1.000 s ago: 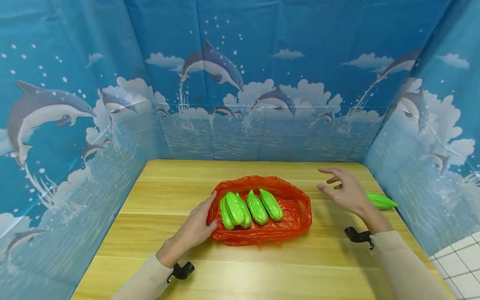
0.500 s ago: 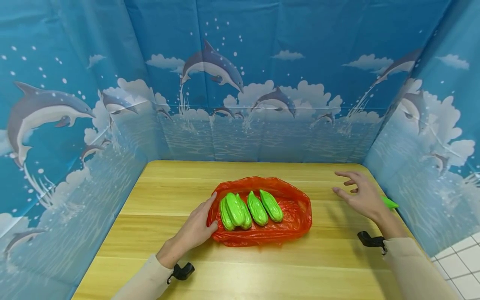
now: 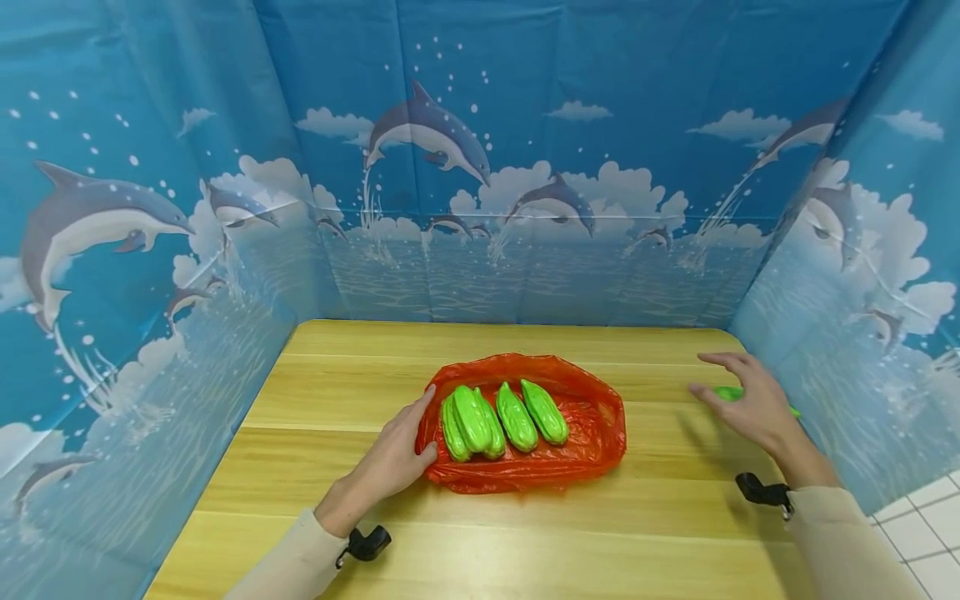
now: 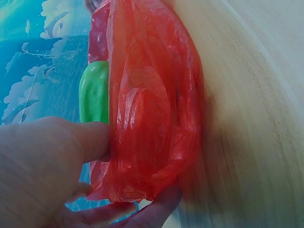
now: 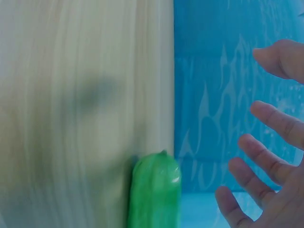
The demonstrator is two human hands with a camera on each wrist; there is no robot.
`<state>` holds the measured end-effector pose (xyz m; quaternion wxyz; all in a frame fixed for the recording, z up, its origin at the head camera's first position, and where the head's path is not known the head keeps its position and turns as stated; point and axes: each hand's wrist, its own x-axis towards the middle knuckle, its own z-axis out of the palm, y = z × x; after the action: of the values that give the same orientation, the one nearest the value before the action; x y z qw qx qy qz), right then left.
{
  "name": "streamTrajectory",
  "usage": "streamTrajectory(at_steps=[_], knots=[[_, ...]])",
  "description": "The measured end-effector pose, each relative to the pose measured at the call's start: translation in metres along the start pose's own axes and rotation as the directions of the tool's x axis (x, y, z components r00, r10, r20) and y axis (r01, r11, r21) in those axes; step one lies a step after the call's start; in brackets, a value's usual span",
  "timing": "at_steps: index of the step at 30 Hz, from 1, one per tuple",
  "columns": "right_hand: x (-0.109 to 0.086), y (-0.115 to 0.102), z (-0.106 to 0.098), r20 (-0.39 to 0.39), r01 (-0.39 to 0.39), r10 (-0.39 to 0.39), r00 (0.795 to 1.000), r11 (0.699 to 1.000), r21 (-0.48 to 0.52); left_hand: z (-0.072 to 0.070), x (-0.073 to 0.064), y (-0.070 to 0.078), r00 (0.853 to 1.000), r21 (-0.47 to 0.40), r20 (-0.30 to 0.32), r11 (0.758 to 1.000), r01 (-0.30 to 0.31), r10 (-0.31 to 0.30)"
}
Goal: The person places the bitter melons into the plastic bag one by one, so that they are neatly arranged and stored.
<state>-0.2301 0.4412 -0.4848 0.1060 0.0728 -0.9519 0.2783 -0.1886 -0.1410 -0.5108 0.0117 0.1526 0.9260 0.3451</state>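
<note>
A red plastic bag point(image 3: 517, 475) lies with its mouth spread open, and several glossy green, bumpy gourds point(image 3: 517, 419) rest side by side inside it. At the bag's left end my left hand point(image 3: 393, 446) holds the rim between thumb and fingers; the thumb point(image 4: 90, 140) shows against the rim in the left wrist view. My right hand point(image 3: 753, 408) is over at the right, fingers spread and loosely bent, holding nothing. Beneath and behind it another green gourd point(image 3: 729, 392) lies partly hidden. In the right wrist view this gourd point(image 5: 154, 194) lies apart from the fingers, by the table's edge.
A wooden table point(image 3: 637, 533) supports everything. Blue dolphin-print curtains point(image 3: 517, 275) stand along its back, left and right sides. White floor tiles point(image 3: 933, 525) show past the right edge. A small black device point(image 3: 761, 490) is strapped at the right wrist.
My right hand has moved to the right and slightly nearer, over the separate gourd, which shows now between thumb and finger. The left hand and the bag have stayed in place.
</note>
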Motion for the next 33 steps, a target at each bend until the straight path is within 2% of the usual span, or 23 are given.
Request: streamTrajectory(at_steps=[6,14,23,33], knots=[[-0.006,0.020,0.000,0.001,-0.029,0.029,1.000,1.000,-0.002,0.001,0.001,0.000,1.000,0.003,-0.005,1.000,-0.005,0.005],[-0.015,0.036,0.000,-0.045,-0.070,0.066,0.997,0.994,-0.083,0.002,0.001,0.001,1.000,0.006,-0.008,1.000,-0.016,0.016],[-0.025,0.049,-0.001,-0.041,-0.191,0.187,0.982,0.964,-0.186,0.002,0.000,0.003,1.000,-0.004,-0.006,1.000,-0.005,0.005],[-0.030,0.062,0.001,-0.013,-0.252,0.254,0.967,0.949,-0.187,0.001,0.000,0.003,1.000,0.004,-0.005,1.000,-0.004,0.004]])
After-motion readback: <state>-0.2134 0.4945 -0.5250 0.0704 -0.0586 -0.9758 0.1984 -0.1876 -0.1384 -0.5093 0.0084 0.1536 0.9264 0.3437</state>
